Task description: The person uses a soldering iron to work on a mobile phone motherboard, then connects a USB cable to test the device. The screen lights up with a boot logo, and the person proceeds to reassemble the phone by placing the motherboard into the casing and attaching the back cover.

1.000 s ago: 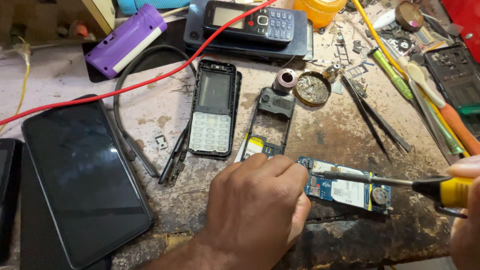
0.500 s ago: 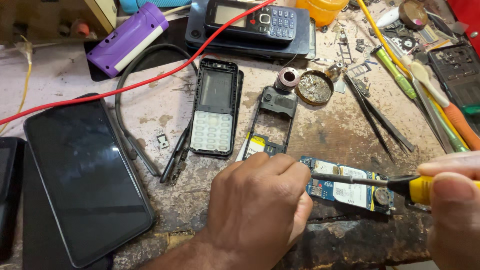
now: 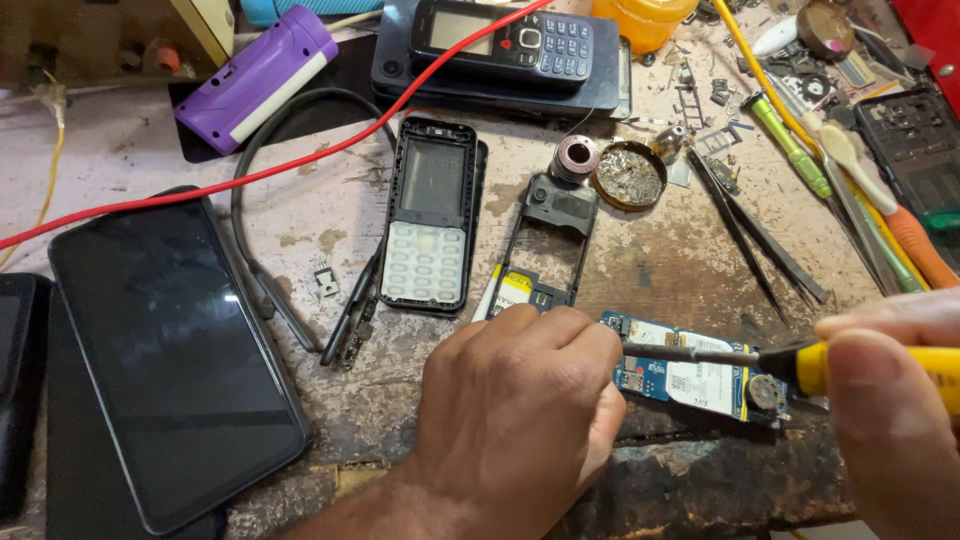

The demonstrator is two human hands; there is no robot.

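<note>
Yellow screwdriver [image 3: 860, 365] in right hand [image 3: 890, 420], level over circuit board [image 3: 700, 380]

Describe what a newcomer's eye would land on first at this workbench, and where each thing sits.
At bottom centre the left hand pins a blue circuit board, while the right hand holds a yellow-handled screwdriver with its tip on the board. A big dark smartphone lies at left, and an opened keypad phone shell lies above the hands.
</note>
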